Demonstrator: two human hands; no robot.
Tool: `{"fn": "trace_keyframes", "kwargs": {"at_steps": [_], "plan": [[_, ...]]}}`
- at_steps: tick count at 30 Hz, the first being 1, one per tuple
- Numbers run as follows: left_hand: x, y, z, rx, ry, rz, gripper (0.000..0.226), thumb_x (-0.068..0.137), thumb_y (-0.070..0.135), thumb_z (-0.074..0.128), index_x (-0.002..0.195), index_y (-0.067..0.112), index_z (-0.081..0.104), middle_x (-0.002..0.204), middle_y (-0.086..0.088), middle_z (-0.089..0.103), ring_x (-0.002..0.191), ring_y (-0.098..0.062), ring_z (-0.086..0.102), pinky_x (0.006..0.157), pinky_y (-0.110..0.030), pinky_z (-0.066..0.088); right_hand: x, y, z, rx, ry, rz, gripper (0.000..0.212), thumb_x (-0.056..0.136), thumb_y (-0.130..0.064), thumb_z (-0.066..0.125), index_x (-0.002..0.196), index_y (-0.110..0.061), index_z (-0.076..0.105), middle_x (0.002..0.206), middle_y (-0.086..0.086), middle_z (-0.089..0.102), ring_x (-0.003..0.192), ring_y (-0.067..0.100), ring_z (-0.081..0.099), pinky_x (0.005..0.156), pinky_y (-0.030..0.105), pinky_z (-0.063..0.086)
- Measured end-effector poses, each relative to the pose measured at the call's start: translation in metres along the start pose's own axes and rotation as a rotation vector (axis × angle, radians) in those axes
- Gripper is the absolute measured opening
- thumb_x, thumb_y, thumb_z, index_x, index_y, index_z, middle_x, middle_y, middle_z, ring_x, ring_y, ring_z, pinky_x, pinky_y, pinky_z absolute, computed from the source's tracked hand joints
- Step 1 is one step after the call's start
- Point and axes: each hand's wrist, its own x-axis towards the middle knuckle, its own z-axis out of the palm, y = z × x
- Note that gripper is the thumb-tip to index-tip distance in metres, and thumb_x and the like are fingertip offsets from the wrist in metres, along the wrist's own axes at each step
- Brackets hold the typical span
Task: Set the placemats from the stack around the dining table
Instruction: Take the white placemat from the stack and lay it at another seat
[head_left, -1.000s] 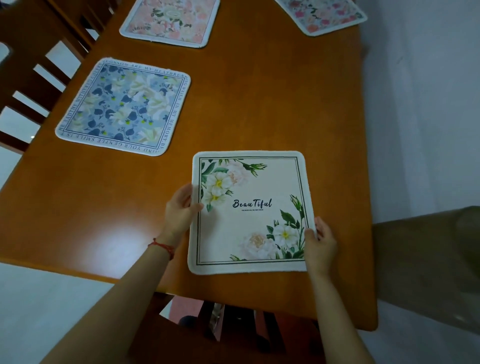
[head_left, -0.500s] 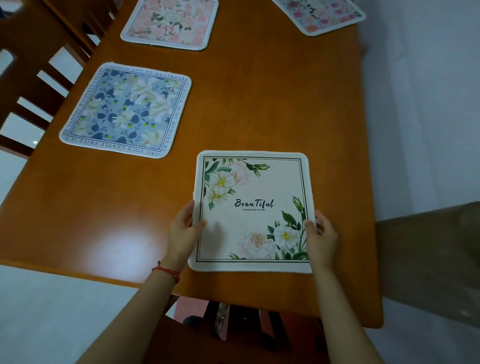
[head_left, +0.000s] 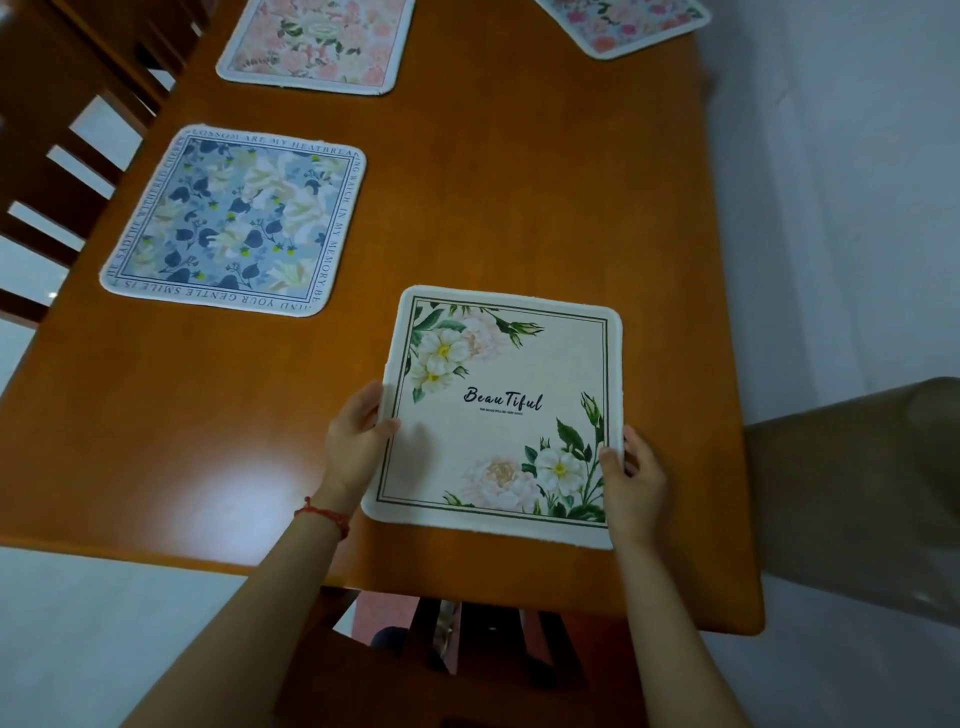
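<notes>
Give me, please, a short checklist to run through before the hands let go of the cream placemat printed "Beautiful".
1. Cream floral placemat lies flat on the orange wooden table: ok.
2. Fully on the tabletop, inside the near edge: ok.
3. Clear of the blue floral placemat, no overlap: ok.
4. Squared to the table's edge: not ok, slightly turned.
5. Left hand and right hand each pinch a side edge: ok.
6. More placemats left in the stack: cannot tell.

Cream floral placemat (head_left: 498, 410), orange-brown table (head_left: 519, 182)
</notes>
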Motion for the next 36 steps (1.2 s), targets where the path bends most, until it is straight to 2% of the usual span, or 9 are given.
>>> {"fn": "trace_keyframes", "kwargs": {"at_steps": [5, 10, 14, 20, 27, 29, 36], "plan": [[-0.005, -0.003, 0.006, -0.036, -0.011, -0.013, 0.052, 0.081, -0.009, 0.056, 0.131, 0.003, 0.048, 0.131, -0.014, 0.054, 0.119, -0.028, 0.051, 0.099, -0.037, 0.042, 0.005, 0.002, -0.008, -0.002, 0.006, 0.005, 0.044, 0.09, -0.014, 0.057, 0.133, -0.012, 0.047, 0.133, 0.008, 0.05, 0.118, 0.024, 0.05, 0.095, 0.034, 0.045], [-0.01, -0.005, 0.007, -0.052, -0.024, -0.013, 0.052, 0.081, -0.01, 0.055, 0.131, 0.003, 0.047, 0.131, -0.013, 0.053, 0.118, -0.026, 0.051, 0.096, -0.033, 0.042, 0.005, 0.005, -0.01, -0.003, -0.003, 0.007, 0.044, 0.09, -0.015, 0.058, 0.132, -0.014, 0.048, 0.133, 0.007, 0.05, 0.118, 0.025, 0.05, 0.096, 0.037, 0.045], [-0.01, -0.006, 0.006, -0.046, -0.042, -0.009, 0.054, 0.081, -0.011, 0.055, 0.132, 0.002, 0.046, 0.132, -0.014, 0.053, 0.12, -0.027, 0.05, 0.101, -0.039, 0.042, 0.003, 0.006, -0.011, 0.004, -0.007, 0.01, 0.044, 0.09, -0.014, 0.057, 0.133, -0.013, 0.048, 0.133, 0.006, 0.05, 0.118, 0.024, 0.05, 0.097, 0.038, 0.045], [-0.01, -0.005, 0.005, -0.029, -0.049, 0.001, 0.053, 0.081, -0.011, 0.054, 0.132, 0.002, 0.046, 0.132, -0.014, 0.053, 0.12, -0.027, 0.051, 0.101, -0.04, 0.042, 0.001, 0.004, -0.01, -0.009, -0.009, 0.005, 0.045, 0.089, -0.016, 0.058, 0.133, -0.013, 0.048, 0.134, 0.007, 0.049, 0.119, 0.024, 0.049, 0.097, 0.041, 0.045], [-0.01, -0.002, 0.004, -0.043, -0.039, -0.005, 0.053, 0.082, -0.012, 0.053, 0.132, 0.001, 0.045, 0.133, -0.015, 0.051, 0.121, -0.027, 0.05, 0.097, -0.033, 0.041, 0.0, 0.004, -0.01, 0.003, -0.022, 0.01, 0.045, 0.089, -0.015, 0.058, 0.133, -0.014, 0.048, 0.134, 0.006, 0.049, 0.117, 0.023, 0.05, 0.094, 0.035, 0.046], [-0.011, -0.002, 0.005, -0.05, -0.038, -0.007, 0.053, 0.082, -0.012, 0.053, 0.133, 0.0, 0.045, 0.133, -0.015, 0.051, 0.121, -0.027, 0.049, 0.098, -0.033, 0.04, -0.001, 0.005, -0.01, 0.009, -0.018, 0.016, 0.045, 0.089, -0.015, 0.058, 0.133, -0.014, 0.048, 0.133, 0.006, 0.05, 0.116, 0.022, 0.051, 0.095, 0.037, 0.047], [-0.012, -0.005, 0.0, -0.044, -0.027, -0.014, 0.053, 0.081, -0.011, 0.053, 0.132, 0.001, 0.046, 0.133, -0.016, 0.051, 0.122, -0.029, 0.049, 0.102, -0.04, 0.041, -0.004, 0.007, -0.007, 0.017, -0.009, 0.02, 0.044, 0.088, -0.014, 0.06, 0.131, -0.014, 0.05, 0.13, 0.007, 0.053, 0.115, 0.023, 0.052, 0.096, 0.043, 0.047]]}}
